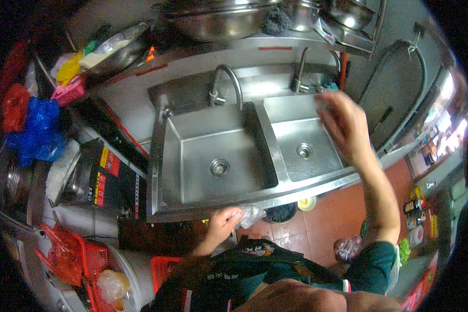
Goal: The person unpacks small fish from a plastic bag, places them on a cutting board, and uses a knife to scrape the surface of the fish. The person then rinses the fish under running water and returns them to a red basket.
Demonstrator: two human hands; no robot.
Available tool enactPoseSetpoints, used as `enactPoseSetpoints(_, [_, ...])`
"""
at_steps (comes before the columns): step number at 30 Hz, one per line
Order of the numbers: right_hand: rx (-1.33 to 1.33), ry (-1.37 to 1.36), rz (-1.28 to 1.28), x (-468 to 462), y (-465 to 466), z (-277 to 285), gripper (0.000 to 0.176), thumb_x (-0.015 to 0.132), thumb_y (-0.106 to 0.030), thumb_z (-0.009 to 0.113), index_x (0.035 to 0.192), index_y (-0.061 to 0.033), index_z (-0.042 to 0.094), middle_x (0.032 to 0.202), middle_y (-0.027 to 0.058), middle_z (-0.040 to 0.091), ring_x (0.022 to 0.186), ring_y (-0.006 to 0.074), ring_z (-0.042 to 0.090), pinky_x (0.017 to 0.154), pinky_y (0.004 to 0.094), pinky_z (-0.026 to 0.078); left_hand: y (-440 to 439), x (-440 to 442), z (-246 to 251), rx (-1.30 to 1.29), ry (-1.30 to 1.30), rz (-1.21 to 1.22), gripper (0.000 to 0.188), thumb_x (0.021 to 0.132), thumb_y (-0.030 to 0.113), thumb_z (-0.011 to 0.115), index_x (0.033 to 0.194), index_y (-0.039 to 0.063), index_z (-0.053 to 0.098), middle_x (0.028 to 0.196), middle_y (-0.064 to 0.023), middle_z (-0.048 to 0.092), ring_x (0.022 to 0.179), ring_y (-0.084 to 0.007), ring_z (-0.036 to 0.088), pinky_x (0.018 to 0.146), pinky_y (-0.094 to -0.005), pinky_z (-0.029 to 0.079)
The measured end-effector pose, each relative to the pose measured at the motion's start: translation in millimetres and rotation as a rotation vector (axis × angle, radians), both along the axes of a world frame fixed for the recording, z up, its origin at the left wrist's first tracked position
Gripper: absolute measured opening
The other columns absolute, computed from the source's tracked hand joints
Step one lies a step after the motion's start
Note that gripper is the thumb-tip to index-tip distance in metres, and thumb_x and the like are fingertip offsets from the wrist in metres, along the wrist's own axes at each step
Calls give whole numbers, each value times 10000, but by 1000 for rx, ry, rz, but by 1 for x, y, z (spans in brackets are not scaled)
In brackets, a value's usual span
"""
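Note:
In my left hand [221, 225], low before the front rim of the sink, a crumpled clear plastic bag [251, 216] is gripped. My right hand [345, 121] hangs over the right side of the right basin [296, 156], blurred by motion. Its thumb and fingers are apart, and I see nothing held between them. The larger left basin [201, 171] has a round drain strainer [220, 167] in its floor. Behind the two steel basins stand a left gooseneck faucet [228, 72] and a right one [302, 70]. A teal cloth-like thing [330, 86] lies near the right faucet, partly behind my fingers.
A steel shelf [234, 43] above the sink carries large pots and bowls. Blue plastic bags [43, 128] hang at left, above a dark printed box [117, 183]. Red baskets [95, 257] stand at lower left. Bottles [417, 218] and a bagged item [348, 249] are at right.

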State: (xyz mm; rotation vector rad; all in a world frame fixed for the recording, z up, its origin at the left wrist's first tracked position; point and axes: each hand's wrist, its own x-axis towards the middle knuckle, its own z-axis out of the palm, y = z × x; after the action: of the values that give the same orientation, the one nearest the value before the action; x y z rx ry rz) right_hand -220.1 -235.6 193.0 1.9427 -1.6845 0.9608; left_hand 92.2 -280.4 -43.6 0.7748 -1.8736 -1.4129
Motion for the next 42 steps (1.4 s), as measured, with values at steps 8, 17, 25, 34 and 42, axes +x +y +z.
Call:
enactPoseSetpoints(8, [-593, 434, 24, -25, -239, 152, 211, 860, -179, 599, 1023, -44, 593, 861, 132, 618, 758, 241, 626, 685, 399, 517, -15, 25, -10, 108, -30, 357, 145, 898, 147, 582, 958, 32, 647, 648, -2, 581, 514, -63, 505, 476, -246, 414])
enactPoseSetpoints(17, [337, 323, 92, -8, -367, 209, 826, 810, -729, 434, 998, 43, 658, 965, 245, 645, 952, 372, 617, 840, 423, 463, -25, 21, -19, -98, -38, 646, 268, 893, 266, 590, 916, 6, 652, 682, -44, 621, 576, -110, 562, 544, -263, 459])
enactPoseSetpoints(25, [277, 31, 207, 0, -341, 231, 523, 859, -500, 599, 849, 14, 696, 758, 162, 672, 738, 250, 633, 706, 378, 484, -24, 5, -17, -246, -187, 736, 278, 913, 277, 570, 889, 13, 656, 691, -57, 628, 536, -123, 559, 514, -267, 463])
enactPoseSetpoints(34, [-11, 237, 212, -4, -366, 243, 502, 904, -476, 488, 923, -8, 670, 875, 252, 649, 840, 403, 625, 732, 426, 477, -34, -1, -21, -290, -42, 707, 230, 880, 232, 597, 860, 10, 656, 699, -52, 632, 557, -144, 568, 550, -285, 480])
enactPoseSetpoints(42, [-402, 463, -82, 4, -356, 246, 324, 845, -340, 543, 720, -74, 679, 770, 164, 667, 746, 310, 665, 652, 430, 518, -32, 12, -31, 355, -10, 696, 157, 862, 165, 618, 864, 16, 668, 713, -35, 635, 535, -96, 549, 509, -259, 466])
